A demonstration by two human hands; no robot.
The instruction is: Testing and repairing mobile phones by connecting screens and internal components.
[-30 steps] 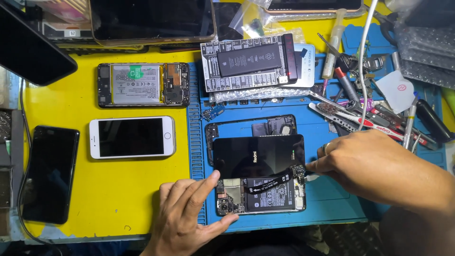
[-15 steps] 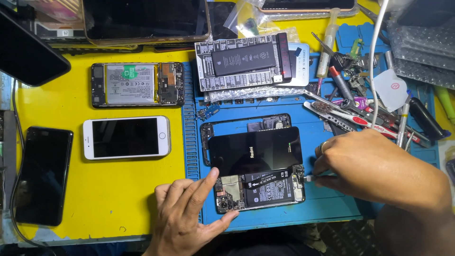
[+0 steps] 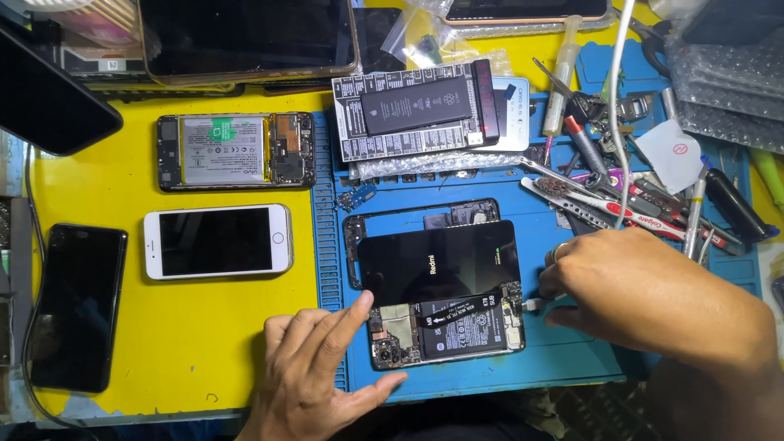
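Note:
An opened black phone point(image 3: 445, 331) lies on the blue work mat point(image 3: 572, 359), its insides and battery showing. Its dark screen panel point(image 3: 437, 263) lies flipped over the upper half, atop a black frame. My left hand point(image 3: 314, 371) rests flat on the mat at the phone's left end, index finger touching its corner. My right hand point(image 3: 645, 294) sits at the phone's right end, fingers pinched on a small white plug point(image 3: 532, 305) of a cable against the phone's edge.
On the yellow surface point(image 3: 196, 327) lie a white phone point(image 3: 217, 240), an opened phone with battery point(image 3: 235, 150) and a black phone point(image 3: 77, 306). A battery test board point(image 3: 416, 110) sits behind. Screwdrivers, tweezers and a toothbrush point(image 3: 621, 204) crowd the right.
My right hand has drawn slightly right along the phone's end, still holding the plug. My left hand stays put. The view has shifted a little.

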